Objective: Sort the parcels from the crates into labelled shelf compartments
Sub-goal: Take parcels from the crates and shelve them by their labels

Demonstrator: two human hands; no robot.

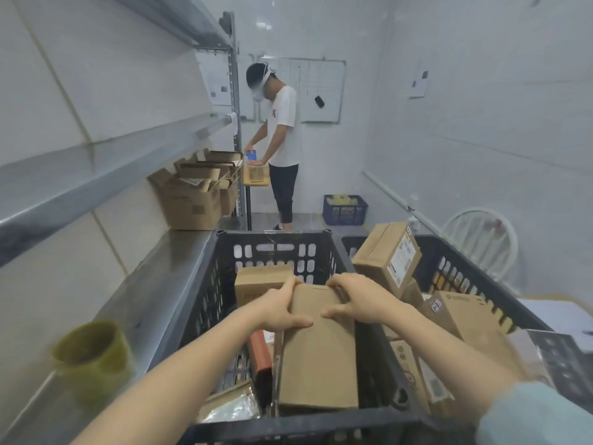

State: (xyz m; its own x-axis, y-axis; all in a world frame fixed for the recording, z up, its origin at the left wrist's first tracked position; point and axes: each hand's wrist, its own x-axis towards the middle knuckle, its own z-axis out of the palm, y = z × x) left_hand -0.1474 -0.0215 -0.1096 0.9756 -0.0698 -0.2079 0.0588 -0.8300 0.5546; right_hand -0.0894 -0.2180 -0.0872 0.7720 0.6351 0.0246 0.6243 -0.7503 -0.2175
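Note:
A plain brown cardboard parcel (pixel 319 351) stands in the near black crate (pixel 205 303). My left hand (pixel 280 311) grips its upper left edge, thumb across the front face. My right hand (pixel 356 300) grips its upper right corner, fingers curled over the top. Behind it in the same crate sits another brown box (pixel 260 279), with a red flat item (pixel 260 354) and a plastic-wrapped packet (pixel 229 403) lower left. A second black crate (pixel 449 261) to the right holds several labelled boxes, the tallest box (pixel 386 255) leaning upright. The metal shelf (pixel 154 293) runs along my left.
A yellow-green tape roll (pixel 91 354) lies on the shelf near me. Open cardboard cartons (pixel 192 194) stand farther along it. Another person (pixel 282 146) works at the shelf's far end. A blue basket (pixel 345 209) sits on the floor, and a white chair (pixel 481 239) is at right.

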